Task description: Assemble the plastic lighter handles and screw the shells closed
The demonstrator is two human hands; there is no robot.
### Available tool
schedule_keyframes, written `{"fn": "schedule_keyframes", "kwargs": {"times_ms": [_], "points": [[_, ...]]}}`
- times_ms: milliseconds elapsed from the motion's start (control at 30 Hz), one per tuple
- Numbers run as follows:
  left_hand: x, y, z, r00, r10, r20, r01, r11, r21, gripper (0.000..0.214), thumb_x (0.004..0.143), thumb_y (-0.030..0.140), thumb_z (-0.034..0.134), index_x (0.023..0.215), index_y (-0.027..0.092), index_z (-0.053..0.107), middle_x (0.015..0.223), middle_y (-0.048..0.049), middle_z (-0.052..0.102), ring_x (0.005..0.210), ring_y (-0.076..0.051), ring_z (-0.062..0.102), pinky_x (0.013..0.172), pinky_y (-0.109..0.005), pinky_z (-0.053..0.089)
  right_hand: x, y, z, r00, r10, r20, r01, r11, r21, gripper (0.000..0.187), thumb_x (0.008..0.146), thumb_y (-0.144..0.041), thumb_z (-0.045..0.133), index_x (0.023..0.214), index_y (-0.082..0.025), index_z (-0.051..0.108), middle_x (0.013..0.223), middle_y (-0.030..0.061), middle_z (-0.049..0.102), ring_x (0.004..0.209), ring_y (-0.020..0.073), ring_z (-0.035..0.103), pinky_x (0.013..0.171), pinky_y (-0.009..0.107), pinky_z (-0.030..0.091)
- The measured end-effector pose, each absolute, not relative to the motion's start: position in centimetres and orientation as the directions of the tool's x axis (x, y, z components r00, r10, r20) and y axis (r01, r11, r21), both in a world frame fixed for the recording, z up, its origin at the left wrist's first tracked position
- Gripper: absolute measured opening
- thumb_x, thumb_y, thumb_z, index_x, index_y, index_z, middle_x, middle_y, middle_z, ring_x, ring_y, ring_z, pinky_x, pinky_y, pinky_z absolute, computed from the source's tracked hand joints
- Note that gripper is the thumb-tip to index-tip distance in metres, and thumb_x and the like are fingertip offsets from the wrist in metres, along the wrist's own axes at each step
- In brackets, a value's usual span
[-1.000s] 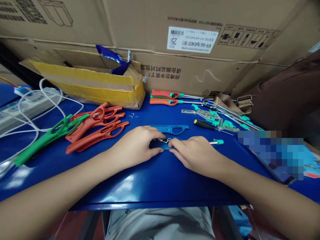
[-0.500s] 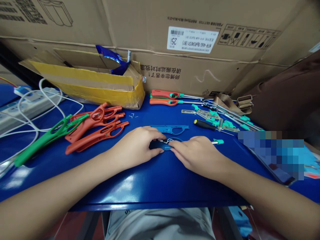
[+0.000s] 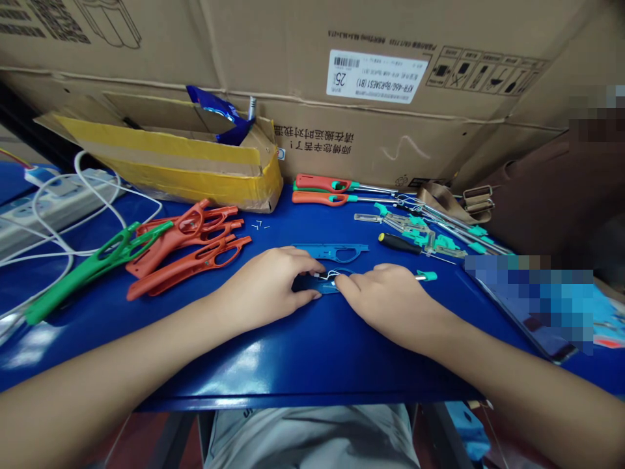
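Observation:
Between my hands lies a blue lighter shell half (image 3: 332,288) with thin white wires and a dark part in it. My left hand (image 3: 273,283) grips its left end, thumb at the near edge and fingertips at the far edge. My right hand (image 3: 385,299) is closed over its right part, fingertips pressed by the wires; its palm side is hidden. A metal tube with a teal tip (image 3: 426,276) sticks out past my right hand. Just beyond lies a second blue shell half (image 3: 336,252) with a trigger opening.
Orange shells (image 3: 190,260) and a green shell (image 3: 83,286) lie left, near white cables and a power strip (image 3: 29,208). Behind are a taped cardboard box (image 3: 170,163) and long lighters (image 3: 322,198). To the right are clear tanks (image 3: 405,225), a screwdriver (image 3: 400,244) and a phone (image 3: 527,312).
My right fingertips have shifted slightly right and nearer along the blue shell, uncovering more of the white wires. My left hand keeps its place.

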State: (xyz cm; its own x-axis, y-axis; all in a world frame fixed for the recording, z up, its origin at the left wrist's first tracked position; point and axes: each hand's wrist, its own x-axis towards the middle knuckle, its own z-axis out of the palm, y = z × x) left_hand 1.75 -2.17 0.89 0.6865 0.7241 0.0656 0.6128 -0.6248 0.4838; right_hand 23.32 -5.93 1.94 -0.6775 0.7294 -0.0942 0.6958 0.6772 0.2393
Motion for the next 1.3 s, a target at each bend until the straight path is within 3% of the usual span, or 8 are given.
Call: {"fn": "schedule_keyframes", "kwargs": {"times_ms": [133,367,567,767,1033,1167,1300], "points": [[1.8,-2.1,1.0,0.683,0.727,0.063,0.616,-0.621,0.486,0.028,0.086,0.023,0.074,0.114,0.020,0.073,0.111,-0.0061,0.076,0.105,-0.027,0.069,0.093,-0.040,0.053,23.5,-6.0,1.8,-0.687,0.721,-0.087,0.687,0.684,0.247,0.020,0.090,-0.003,0.051,0.097,-0.014,0.066,0.075,0.0086,0.075,0.063,0.0222,0.068,0.056,0.033,0.026],[1.9,-2.1,0.9,0.694,0.716,0.082,0.596,-0.634,0.492,0.030,0.086,0.020,0.073,0.116,0.019,0.073,0.111,-0.0063,0.076,0.105,-0.026,0.069,0.094,-0.039,0.053,23.8,-6.0,1.0,-0.716,0.697,-0.048,0.686,0.714,0.136,0.016,0.097,-0.013,0.053,0.109,-0.017,0.064,0.081,0.0031,0.078,0.062,0.0195,0.068,0.056,0.034,0.025],[1.9,-2.1,0.7,0.685,0.724,0.078,0.603,-0.624,0.498,0.029,0.086,0.021,0.074,0.115,0.020,0.073,0.111,-0.0057,0.076,0.106,-0.027,0.069,0.094,-0.040,0.053,23.4,-6.1,0.4,-0.689,0.722,-0.068,0.708,0.690,0.152,0.013,0.102,-0.020,0.050,0.106,-0.016,0.062,0.080,0.0053,0.077,0.063,0.0191,0.069,0.054,0.034,0.023],[1.9,-2.3,0.5,0.686,0.721,0.100,0.597,-0.635,0.490,0.028,0.085,0.020,0.074,0.114,0.019,0.073,0.111,-0.0050,0.075,0.105,-0.026,0.069,0.094,-0.039,0.053,23.3,-6.2,0.2,-0.660,0.749,-0.056,0.725,0.655,0.212,0.015,0.103,-0.024,0.050,0.105,-0.014,0.060,0.065,0.0056,0.071,0.058,0.0213,0.068,0.053,0.033,0.021],[1.9,-2.3,0.5,0.685,0.722,0.103,0.592,-0.633,0.499,0.027,0.085,0.020,0.074,0.113,0.020,0.073,0.111,-0.0049,0.075,0.105,-0.026,0.069,0.094,-0.039,0.053,23.3,-6.1,0.3,-0.649,0.759,-0.052,0.739,0.645,0.193,0.015,0.102,-0.026,0.052,0.104,-0.014,0.061,0.066,0.0064,0.071,0.059,0.0221,0.068,0.053,0.032,0.021],[1.8,-2.2,0.4,0.682,0.724,0.105,0.592,-0.630,0.502,0.027,0.085,0.021,0.074,0.112,0.020,0.073,0.111,-0.0048,0.076,0.106,-0.026,0.069,0.093,-0.039,0.053,23.5,-6.1,0.9,-0.646,0.760,-0.071,0.750,0.649,0.126,0.016,0.102,-0.025,0.049,0.104,-0.015,0.062,0.070,0.0066,0.072,0.062,0.0215,0.069,0.055,0.033,0.021],[1.7,-2.2,0.4,0.688,0.718,0.107,0.586,-0.636,0.502,0.029,0.085,0.021,0.075,0.114,0.021,0.073,0.111,-0.0041,0.076,0.106,-0.025,0.069,0.093,-0.038,0.053,24.2,-5.9,1.7,-0.632,0.774,-0.051,0.775,0.629,-0.062,0.018,0.103,-0.028,0.047,0.104,-0.020,0.063,0.079,0.0035,0.074,0.067,0.0193,0.068,0.057,0.032,0.023]]}}
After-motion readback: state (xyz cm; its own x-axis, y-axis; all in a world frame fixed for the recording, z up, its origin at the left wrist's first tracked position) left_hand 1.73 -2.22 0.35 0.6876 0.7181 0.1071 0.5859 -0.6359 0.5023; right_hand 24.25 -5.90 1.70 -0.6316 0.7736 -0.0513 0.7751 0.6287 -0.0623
